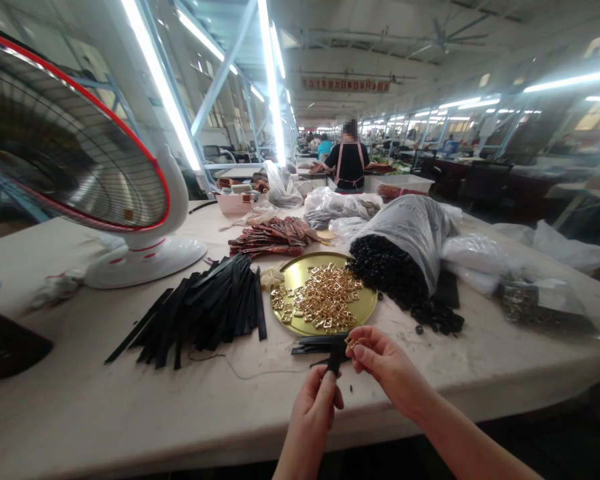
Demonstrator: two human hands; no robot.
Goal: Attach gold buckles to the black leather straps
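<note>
My left hand (317, 398) is closed around a black strap (335, 360), its end pointing up and away from me. In my right hand (377, 360), a small gold buckle (351, 344) is pinched between thumb and fingers, right beside the strap's end. Whether the two touch I cannot tell. Behind my hands a round gold tray (291, 267) bears a heap of gold buckles (329, 297). A few black strips (313, 343) lie on the table between tray and hands. To the left a large fanned pile of black straps (215, 303) is spread out.
A white fan (147, 260) with a red rim stands at the left. Small black pieces (387, 267) spill from a plastic sack (415, 227) right of the tray. Reddish-brown strips (275, 237) and plastic bags (337, 205) lie behind. A person (350, 160) is farther back, facing away.
</note>
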